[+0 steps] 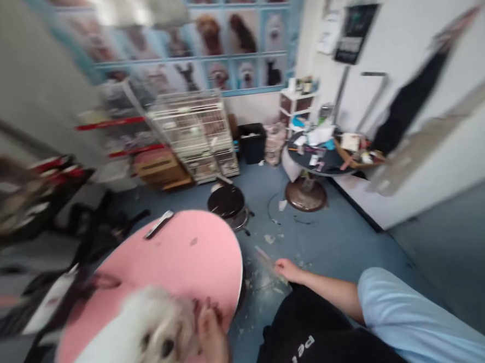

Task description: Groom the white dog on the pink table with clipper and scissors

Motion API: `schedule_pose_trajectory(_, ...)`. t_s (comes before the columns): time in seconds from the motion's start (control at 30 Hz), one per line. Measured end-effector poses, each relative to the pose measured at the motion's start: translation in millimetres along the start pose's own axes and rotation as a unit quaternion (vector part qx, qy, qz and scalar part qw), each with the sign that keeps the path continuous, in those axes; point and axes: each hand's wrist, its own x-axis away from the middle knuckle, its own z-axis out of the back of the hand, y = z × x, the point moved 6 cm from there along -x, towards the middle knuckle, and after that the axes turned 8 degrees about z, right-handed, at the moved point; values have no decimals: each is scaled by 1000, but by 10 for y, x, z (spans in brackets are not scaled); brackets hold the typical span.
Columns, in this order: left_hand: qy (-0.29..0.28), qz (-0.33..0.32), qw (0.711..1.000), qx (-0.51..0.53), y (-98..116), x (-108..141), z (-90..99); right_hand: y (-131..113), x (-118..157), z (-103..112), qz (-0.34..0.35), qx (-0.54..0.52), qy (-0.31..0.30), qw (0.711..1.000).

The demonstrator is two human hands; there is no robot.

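Observation:
A fluffy white dog (124,336) is on the round pink table (197,244) at the lower left, its dark nose facing up toward the camera. Beside the dog's head, over the table's right part, is my left hand (210,326); its fingers are blurred and what they touch cannot be made out. Out to the right, above the floor, my right hand (287,269) is closed on a thin, pale, see-through comb-like tool (269,261), blurred by motion. Near the table's far edge lies a clipper-like silver and black tool (158,225).
Beyond the pink table stands a black round stool (226,200). A cluttered dark round table (319,160) is at the right back, by a white shelf (297,104). White cages (194,132) and a black bin (252,142) line the back wall. A cluttered surface (17,200) stands left.

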Motion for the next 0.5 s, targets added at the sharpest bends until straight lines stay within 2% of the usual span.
schedule_pose_trajectory(0.03, -76, 67, 995, 23, -215, 76, -325, 18, 240, -12, -4, -47, 1, 999)
schedule_pose_trajectory(0.1, -231, 188, 954, 30, -607, 420, -976, 22, 692, -80, -1, -126, 5, 992)
schedule_pose_trajectory(0.17, -266, 230, 936, -2, -844, 791, -1407, 66, 1055, -71, 3, -182, 42, 982)
schedule_pose_trajectory(0.27, -321, 243, 913, -55, -988, 1289, -1913, 319, 1426, 147, 4, -238, 130, 963)
schedule_pose_trajectory(0.37, -392, 240, 881, -115, -1142, 1721, -2388, 798, 1679, 573, 6, -286, 230, 930)
schedule_pose_trajectory(0.5, -456, 205, 846, -186, -1634, 2229, -3042, 1745, 2172, 1498, -32, -298, 424, 855)
